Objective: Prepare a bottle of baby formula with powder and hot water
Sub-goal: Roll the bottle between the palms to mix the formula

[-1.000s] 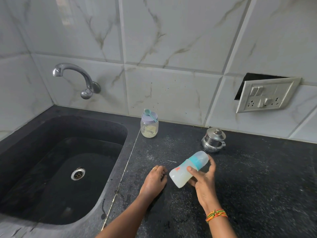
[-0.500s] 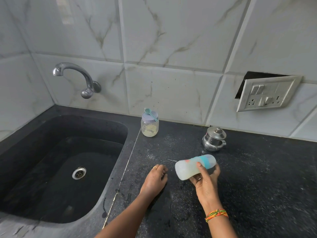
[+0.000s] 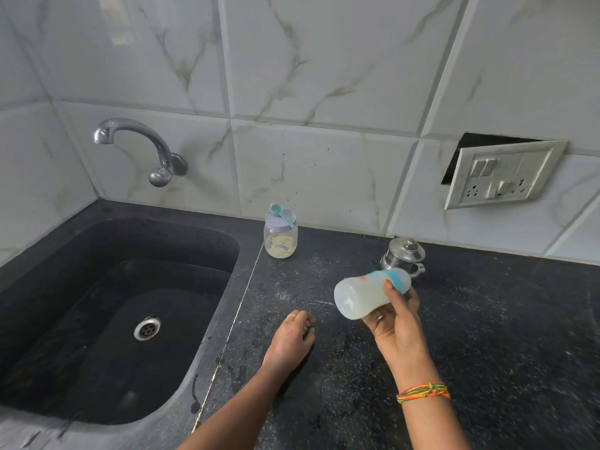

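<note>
The sink (image 3: 107,319) fills the left. The left hand (image 3: 289,339) rests on the black bench (image 3: 503,336), fingers loosely curled, empty. At its 12 o'clock stands the powder jar (image 3: 281,237). The right hand (image 3: 394,323) has its fingers clamped on the baby bottle (image 3: 367,295), tipped sideways above the bench, base toward 9 o'clock, with a steel pot (image 3: 404,254) just behind.
</note>
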Demonstrator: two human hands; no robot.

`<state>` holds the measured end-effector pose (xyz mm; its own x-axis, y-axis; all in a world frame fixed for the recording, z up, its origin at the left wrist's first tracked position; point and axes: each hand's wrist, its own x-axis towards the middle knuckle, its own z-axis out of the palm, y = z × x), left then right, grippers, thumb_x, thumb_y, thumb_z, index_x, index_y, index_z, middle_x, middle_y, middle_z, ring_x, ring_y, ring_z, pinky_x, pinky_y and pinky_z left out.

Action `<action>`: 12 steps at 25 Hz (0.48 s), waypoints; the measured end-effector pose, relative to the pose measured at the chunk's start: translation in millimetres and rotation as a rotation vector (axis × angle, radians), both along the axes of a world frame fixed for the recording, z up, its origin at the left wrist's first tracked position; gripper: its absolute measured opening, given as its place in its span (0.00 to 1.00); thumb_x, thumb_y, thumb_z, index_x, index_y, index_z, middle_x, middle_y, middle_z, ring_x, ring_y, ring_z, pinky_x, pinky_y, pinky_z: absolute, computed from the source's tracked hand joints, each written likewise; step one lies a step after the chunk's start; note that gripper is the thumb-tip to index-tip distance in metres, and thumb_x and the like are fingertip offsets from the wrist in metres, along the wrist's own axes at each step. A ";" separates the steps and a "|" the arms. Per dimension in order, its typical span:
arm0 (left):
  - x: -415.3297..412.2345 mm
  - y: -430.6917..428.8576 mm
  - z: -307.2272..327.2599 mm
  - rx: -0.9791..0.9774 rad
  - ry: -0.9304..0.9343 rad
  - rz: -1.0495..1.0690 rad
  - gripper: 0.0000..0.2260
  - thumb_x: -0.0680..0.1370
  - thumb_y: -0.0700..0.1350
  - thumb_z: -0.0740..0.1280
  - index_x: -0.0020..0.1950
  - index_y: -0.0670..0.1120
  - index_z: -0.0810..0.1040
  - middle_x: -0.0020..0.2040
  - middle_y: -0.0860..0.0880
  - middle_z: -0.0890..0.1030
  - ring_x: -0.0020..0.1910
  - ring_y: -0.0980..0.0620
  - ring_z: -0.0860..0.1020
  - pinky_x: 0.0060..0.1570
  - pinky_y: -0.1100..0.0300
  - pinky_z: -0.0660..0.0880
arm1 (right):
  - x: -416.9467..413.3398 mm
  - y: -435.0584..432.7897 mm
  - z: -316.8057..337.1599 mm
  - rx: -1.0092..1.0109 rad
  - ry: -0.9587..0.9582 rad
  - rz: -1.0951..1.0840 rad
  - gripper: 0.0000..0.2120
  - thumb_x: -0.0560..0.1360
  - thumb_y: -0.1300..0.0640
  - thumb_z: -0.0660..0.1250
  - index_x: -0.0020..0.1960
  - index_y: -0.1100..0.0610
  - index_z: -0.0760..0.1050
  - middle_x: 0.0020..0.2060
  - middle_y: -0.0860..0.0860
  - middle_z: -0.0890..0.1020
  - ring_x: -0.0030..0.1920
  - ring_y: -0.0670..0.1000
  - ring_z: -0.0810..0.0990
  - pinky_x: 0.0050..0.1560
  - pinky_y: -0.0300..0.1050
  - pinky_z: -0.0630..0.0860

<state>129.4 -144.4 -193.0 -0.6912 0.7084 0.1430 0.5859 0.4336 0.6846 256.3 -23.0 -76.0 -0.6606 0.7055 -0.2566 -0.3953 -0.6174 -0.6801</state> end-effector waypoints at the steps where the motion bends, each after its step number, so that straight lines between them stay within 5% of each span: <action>1: 0.1 0.1 0.3 0.000 0.001 0.001 0.07 0.76 0.40 0.62 0.54 0.44 0.75 0.46 0.53 0.72 0.41 0.58 0.69 0.44 0.72 0.64 | 0.5 -2.0 12.5 0.039 0.017 0.017 0.28 0.72 0.62 0.67 0.68 0.49 0.63 0.54 0.56 0.78 0.51 0.55 0.80 0.28 0.44 0.80; 6: 0.1 0.7 2.3 -0.010 0.007 0.000 0.08 0.76 0.40 0.62 0.54 0.44 0.75 0.47 0.54 0.72 0.43 0.58 0.69 0.44 0.74 0.64 | 6.5 -18.2 68.7 0.298 0.134 0.117 0.51 0.43 0.51 0.84 0.63 0.44 0.66 0.42 0.46 0.85 0.42 0.50 0.85 0.25 0.41 0.78; 12: -0.4 0.3 2.2 -0.038 0.011 -0.008 0.08 0.77 0.42 0.62 0.55 0.45 0.74 0.48 0.54 0.72 0.44 0.59 0.70 0.42 0.75 0.63 | 16.5 -34.7 109.7 0.552 0.249 0.186 0.42 0.53 0.63 0.75 0.61 0.39 0.64 0.39 0.43 0.84 0.41 0.49 0.84 0.30 0.46 0.81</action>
<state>129.0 -144.1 -190.9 -0.6839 0.7192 0.1227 0.5967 0.4545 0.6613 272.8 -57.8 33.6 -0.7780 0.5576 0.2896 -0.5024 -0.2752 -0.8197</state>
